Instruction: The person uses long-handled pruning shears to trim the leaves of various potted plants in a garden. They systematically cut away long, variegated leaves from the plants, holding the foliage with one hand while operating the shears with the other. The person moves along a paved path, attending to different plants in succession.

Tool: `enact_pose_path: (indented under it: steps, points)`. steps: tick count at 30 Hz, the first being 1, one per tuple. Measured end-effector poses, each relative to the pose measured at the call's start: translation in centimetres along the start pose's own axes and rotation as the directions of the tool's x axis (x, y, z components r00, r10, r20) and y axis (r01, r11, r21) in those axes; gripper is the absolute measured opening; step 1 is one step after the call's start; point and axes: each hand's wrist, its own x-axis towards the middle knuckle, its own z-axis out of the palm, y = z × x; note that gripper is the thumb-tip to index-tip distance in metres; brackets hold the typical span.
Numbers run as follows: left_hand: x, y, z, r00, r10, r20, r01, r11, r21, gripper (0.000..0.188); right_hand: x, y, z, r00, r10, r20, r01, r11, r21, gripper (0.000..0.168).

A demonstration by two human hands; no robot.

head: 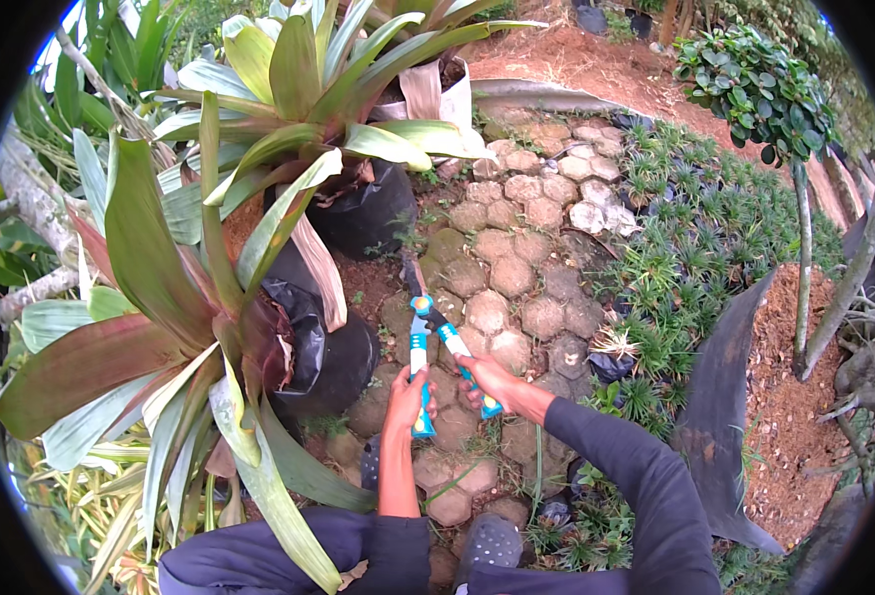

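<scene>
A pair of hedge shears (pixel 422 305) with teal and white handles is held over the paved path, blades pointing away from me. My left hand (pixel 407 401) is wrapped around the left handle. Around the right handle my right hand (pixel 491 382) is closed, and the two handles stand a little apart. The dark blades (pixel 412 275) reach towards a small green weed (pixel 406 232) by a black plant bag (pixel 366 212); whether they touch it I cannot tell. Just left of the shears, a large bromeliad (pixel 184 327) grows from another black bag (pixel 333 364).
Hexagonal pavers (pixel 511 275) form the path. A second bromeliad (pixel 296 82) stands farther off. Low grassy plants (pixel 705 216) in small bags line the right side, beside a small tree (pixel 800 223) in a large soil-filled bag (pixel 787 416). My shoe (pixel 491 547) rests on the path.
</scene>
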Motion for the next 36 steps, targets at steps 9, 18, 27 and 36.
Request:
enact_pose_path:
  steps: [9,18,27,36]
  points:
    - [-3.9,1.3,-3.7,0.985,-0.09,0.146,0.064,0.982,0.178,0.03,-3.5,0.4,-3.9,0.993,0.094,0.072,-0.087,0.992,-0.09,0.028]
    - [2.2,2.4,1.8,0.999,0.0,0.052,-0.002,0.999,0.032,0.025,0.3,-3.8,-0.8,0.999,-0.031,-0.035,0.028,0.997,-0.069,0.03]
    - [-2.6,4.9,0.7,0.982,-0.026,0.186,-0.009,0.983,0.183,0.032,-5.6,-4.7,-4.2,0.999,0.013,0.046,-0.009,0.995,-0.095,0.025]
    - [-1.5,0.1,7.4,0.98,-0.03,0.197,0.004,0.991,0.131,0.024,-8.5,-1.7,-5.7,0.985,-0.08,-0.151,0.078,0.997,-0.017,0.024]
